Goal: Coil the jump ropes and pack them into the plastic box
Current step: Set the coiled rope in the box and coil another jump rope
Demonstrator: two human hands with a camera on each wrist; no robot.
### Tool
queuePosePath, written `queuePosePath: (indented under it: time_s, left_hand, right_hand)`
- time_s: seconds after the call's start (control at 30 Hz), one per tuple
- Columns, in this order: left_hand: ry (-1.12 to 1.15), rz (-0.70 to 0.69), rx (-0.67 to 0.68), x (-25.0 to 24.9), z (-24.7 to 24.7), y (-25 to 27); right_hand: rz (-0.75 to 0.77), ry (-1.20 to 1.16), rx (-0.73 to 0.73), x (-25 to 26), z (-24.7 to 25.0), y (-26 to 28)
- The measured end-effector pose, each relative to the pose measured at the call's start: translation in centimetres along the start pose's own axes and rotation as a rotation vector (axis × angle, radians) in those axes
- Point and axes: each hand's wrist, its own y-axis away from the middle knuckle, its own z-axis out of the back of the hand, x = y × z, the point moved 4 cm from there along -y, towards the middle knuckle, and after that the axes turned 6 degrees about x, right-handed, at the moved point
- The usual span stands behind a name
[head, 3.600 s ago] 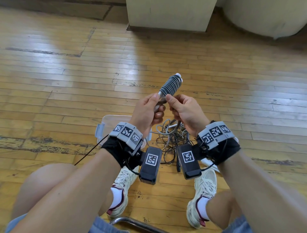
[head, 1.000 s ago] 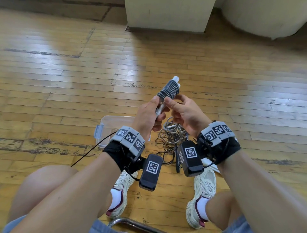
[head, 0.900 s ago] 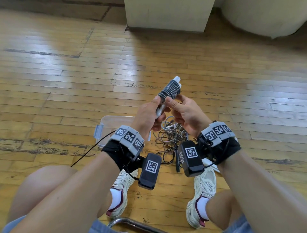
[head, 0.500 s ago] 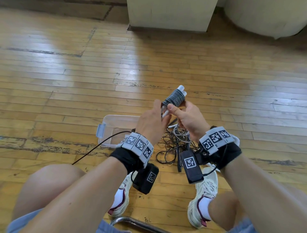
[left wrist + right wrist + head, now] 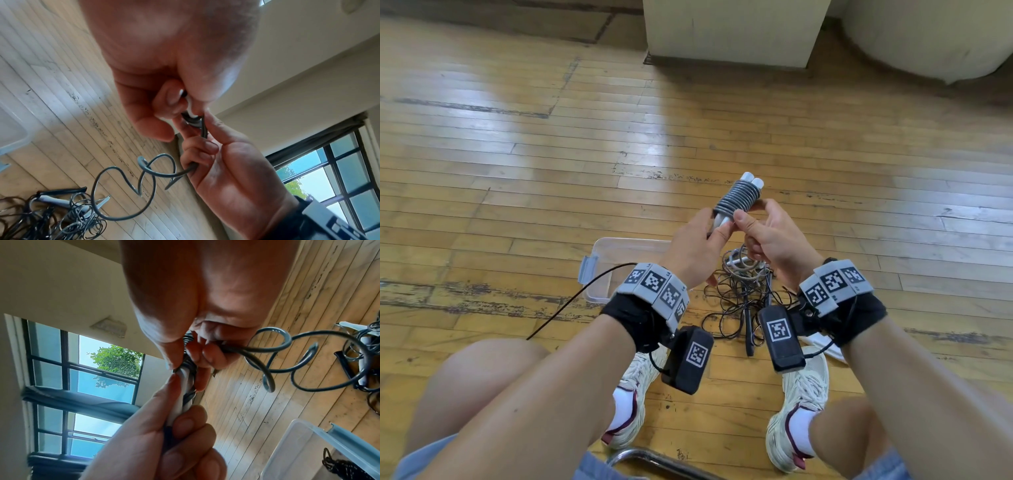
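You sat with your knees up, and both hands were raised in front of you over the wooden floor point(image 5: 524, 192). Your left hand point(image 5: 693, 245) curled round the bottom of two white handles point(image 5: 751, 180) that lay side by side, so it was gripping them. A grey jump rope point(image 5: 738, 200) was wound tight round the handles in many neat rings, and only the white tips stuck out at the top. Your right hand point(image 5: 774, 240) was curled too. Its thumb and first finger pinched the rope right at the lowest ring, touching your left thumb.

From the left wrist camera, the loose end of the rope point(image 5: 131, 183) ran out of your right palm point(image 5: 232, 170) and hung down in a few curly loops. It looked like your lower right fingers were closed round that loose end, but the picture was a bit blurry there.

On the floor just under your hands lay a messy pile of other ropes point(image 5: 743, 294), thin dark ones and pale ones all tangled. A black handle point(image 5: 749, 329) stuck out of the pile toward your shoes point(image 5: 803, 407).

The clear plastic box point(image 5: 602, 263) sat on the floor just left of the pile, partly hidden behind your left wrist. It had a pale blue clip point(image 5: 587, 270) on its side. In the right wrist camera, something dark and braided point(image 5: 341, 467) lay inside the box point(image 5: 287, 451).
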Motion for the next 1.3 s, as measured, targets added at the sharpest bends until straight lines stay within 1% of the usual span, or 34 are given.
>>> queuePosePath:
  time_s: [0.13,0.37,0.47,0.53,0.6,0.67,0.7,0.73,0.8,0.83,0.87,0.9,0.97,1.1,1.2,1.3]
  left_hand:
    - [0.137,0.012,0.060,-0.1,-0.1,0.0]
    - [0.503,0.127,0.117,-0.6,-0.8,0.5]
    - [0.591,0.167,0.134,-0.6,-1.1,0.7]
    - [0.634,0.159,0.174,-0.9,-1.4,1.0]
    - [0.630,0.139,0.204,-1.2,-1.5,1.2]
    - [0.535,0.150,0.189,-1.2,-1.2,1.2]
    - [0.433,0.154,0.161,-1.0,-0.9,1.1]
    - [0.273,0.141,0.122,-0.8,-0.6,0.8]
    - [-0.180,0.068,0.023,-0.4,0.3,0.4]
    - [-0.371,0.037,-0.027,-0.2,0.5,0.3]
    - [-0.489,0.004,-0.073,-0.1,0.8,0.3]
    - [-0.532,-0.048,-0.097,0.0,0.9,0.3]
    - [-0.577,-0.154,-0.091,0.0,1.1,0.2]
    - [-0.808,-0.345,-0.011,-0.1,0.8,0.2]
    - [-0.821,-0.377,0.023,0.0,0.5,0.3]
    - [-0.685,-0.351,0.094,-0.2,0.0,0.5]
  right_hand:
    - [0.019,0.028,-0.015,0.1,0.4,0.0]
    - [0.083,-0.010,-0.062,0.7,0.4,0.3]
    - [0.053,-0.040,-0.049,0.6,0.4,0.4]
    - [0.033,-0.072,-0.026,0.5,0.3,0.4]
    - [0.037,-0.085,-0.021,0.5,0.4,0.4]
    - [0.061,-0.021,-0.057,0.6,0.7,0.5]
    - [0.074,0.048,-0.088,0.6,0.9,0.4]
    - [0.087,0.135,-0.117,0.6,1.2,0.4]
    - [0.098,0.329,-0.151,0.3,1.9,0.4]
    - [0.096,0.427,-0.154,0.2,2.1,0.5]
    - [0.089,0.510,-0.146,0.0,2.2,0.5]
    - [0.078,0.570,-0.121,-0.1,2.1,0.6]
    - [0.048,0.613,-0.047,-0.1,1.9,0.7]
    - [-0.002,0.537,0.120,0.4,1.2,1.1]
    - [-0.085,0.396,0.254,0.8,0.2,1.7]
    - [-0.209,0.184,0.269,1.2,0.3,2.0]
